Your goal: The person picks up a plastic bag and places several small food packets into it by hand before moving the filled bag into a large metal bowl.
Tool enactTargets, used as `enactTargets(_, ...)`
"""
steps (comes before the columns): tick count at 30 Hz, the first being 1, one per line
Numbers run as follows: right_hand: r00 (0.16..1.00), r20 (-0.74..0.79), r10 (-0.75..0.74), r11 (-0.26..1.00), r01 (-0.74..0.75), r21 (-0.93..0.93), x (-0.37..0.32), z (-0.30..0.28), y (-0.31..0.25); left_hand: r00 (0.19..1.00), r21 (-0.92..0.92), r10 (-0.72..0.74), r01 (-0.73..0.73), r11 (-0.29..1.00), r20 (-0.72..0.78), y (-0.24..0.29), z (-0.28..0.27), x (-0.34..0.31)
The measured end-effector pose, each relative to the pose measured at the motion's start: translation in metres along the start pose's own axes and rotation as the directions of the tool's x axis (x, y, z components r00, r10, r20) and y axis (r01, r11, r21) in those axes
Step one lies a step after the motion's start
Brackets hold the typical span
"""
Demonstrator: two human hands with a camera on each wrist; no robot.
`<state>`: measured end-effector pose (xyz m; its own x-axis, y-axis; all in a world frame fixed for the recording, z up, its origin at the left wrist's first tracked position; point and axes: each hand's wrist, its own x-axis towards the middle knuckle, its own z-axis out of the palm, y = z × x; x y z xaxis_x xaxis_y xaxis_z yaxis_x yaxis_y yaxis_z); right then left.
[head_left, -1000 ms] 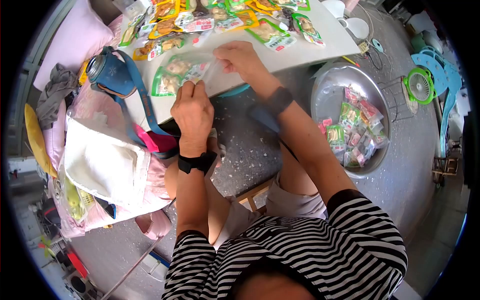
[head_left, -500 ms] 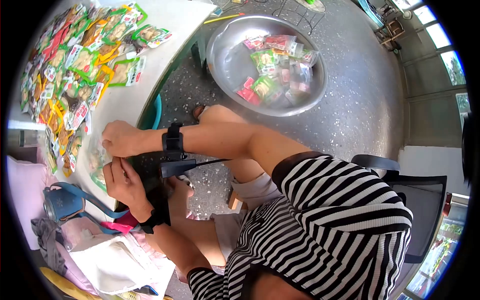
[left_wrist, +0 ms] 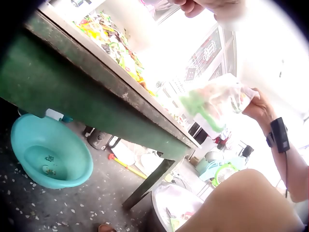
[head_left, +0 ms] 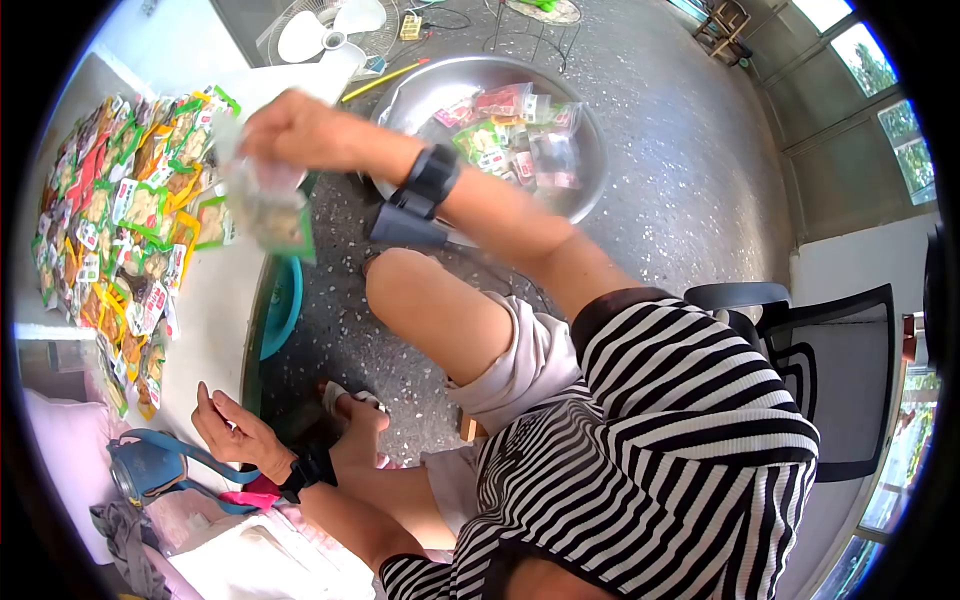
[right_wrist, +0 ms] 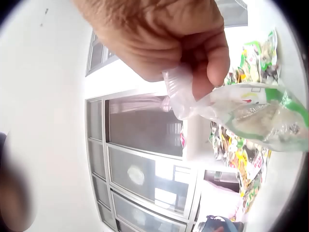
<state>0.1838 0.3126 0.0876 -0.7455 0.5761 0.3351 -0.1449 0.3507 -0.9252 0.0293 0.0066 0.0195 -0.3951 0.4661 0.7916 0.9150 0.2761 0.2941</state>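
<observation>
My right hand is raised beside the table's edge, gripping a clear plastic bag by its gathered top. Through the film a green-edged food packet with pale contents shows; in the right wrist view the neck of the bag is bunched under the fingers and thumb. My left hand hovers by the near table edge, fingers loosely bent and holding nothing. Many small food packets in green, yellow and white lie heaped on the white table, to the left of the bag.
On the floor right of the table, a large metal basin holds several bagged packets. A teal plastic basin sits partly under the table. Beside the left hand stands a blue flask with a strap. A fan is beyond the table.
The two hands worked together at the bag over the table; now they are apart. My right hand has lifted the bag away from the left hand, and the head view has turned right.
</observation>
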Motion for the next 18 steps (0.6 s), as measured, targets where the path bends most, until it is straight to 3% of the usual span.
enactTargets(1,0.996,-0.094,-0.01,0.998,0.004,-0.062,-0.007,-0.037,0.004,1.0,-0.007,0.013,-0.013,1.0,0.009,0.001,0.001,0.0)
enactTargets(2,0.99,-0.127,0.054,0.996,-0.063,-0.062,-0.014,-0.08,0.015,1.0,-0.023,0.014,-0.014,1.0,0.021,0.001,0.003,-0.001)
enactTargets(4,0.923,-0.338,0.183,0.953,-0.252,-0.17,-0.044,-0.157,0.021,0.999,-0.053,0.017,-0.014,0.999,0.042,0.0,0.006,-0.002)
enactTargets(7,0.793,-0.586,0.166,0.867,-0.401,-0.297,-0.112,-0.299,0.105,0.996,-0.062,0.007,-0.001,0.998,0.084,-0.003,0.01,-0.005)
enactTargets(8,0.678,-0.706,0.207,0.768,-0.559,-0.311,-0.143,-0.347,0.14,0.995,-0.059,0.0,0.006,0.998,0.096,-0.001,0.01,-0.005)
enactTargets(9,0.583,-0.811,0.061,0.527,-0.709,-0.469,-0.185,-0.373,0.161,0.994,-0.056,-0.006,0.013,0.998,0.108,0.0,0.012,-0.006)
enactTargets(10,0.463,-0.882,-0.087,0.235,-0.851,-0.47,-0.227,-0.398,0.182,0.993,-0.052,-0.013,0.019,0.998,0.118,0.002,0.013,-0.005)
enactTargets(11,0.342,-0.934,-0.099,0.206,-0.912,-0.355,-0.263,-0.399,0.187,0.992,-0.056,-0.011,0.018,0.998,0.123,0.002,0.014,-0.005)
enactTargets(12,0.349,-0.937,-0.018,0.124,-0.929,-0.348,-0.299,-0.416,0.216,0.991,-0.058,-0.009,0.016,0.998,0.131,0.002,0.015,-0.006)
enactTargets(13,0.376,-0.917,0.134,0.086,-0.926,-0.367,-0.315,-0.396,0.205,0.99,-0.06,-0.006,0.014,0.998,0.141,0.002,0.015,-0.007)
enactTargets(15,0.613,-0.725,0.314,-0.275,-0.672,-0.687,-0.328,-0.352,0.194,0.99,-0.061,0.005,0.003,0.998,0.14,0.001,0.017,-0.007)
enactTargets(16,0.514,-0.789,0.337,0.023,-0.842,-0.539,-0.331,-0.345,0.215,0.99,-0.062,0.012,-0.003,0.998,0.141,0.002,0.016,-0.006)
enactTargets(18,0.467,-0.793,0.391,0.366,-0.869,-0.332,-0.321,-0.318,0.228,0.991,-0.079,0.013,-0.002,0.997,0.131,0.007,0.013,-0.002)
